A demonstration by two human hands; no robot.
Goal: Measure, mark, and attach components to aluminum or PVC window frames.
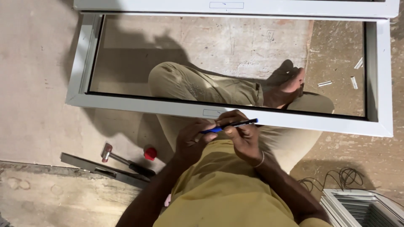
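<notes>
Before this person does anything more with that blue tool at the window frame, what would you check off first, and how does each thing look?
1. Both hands on the tool: left hand and right hand grip the slim blue tool. Ok.
2. Tool tip at the white window frame: it lies along the near rail; contact cannot tell.
3. Frame lying flat on the floor: ok.
4. Bare foot under the glass, close to the rail: not ok, a pinch risk perhaps.
5. Rubber mallet lies to the person's left, apart from the hands: ok.
6. Loose cable on the floor near the leg: not ok, possible snag.
</notes>
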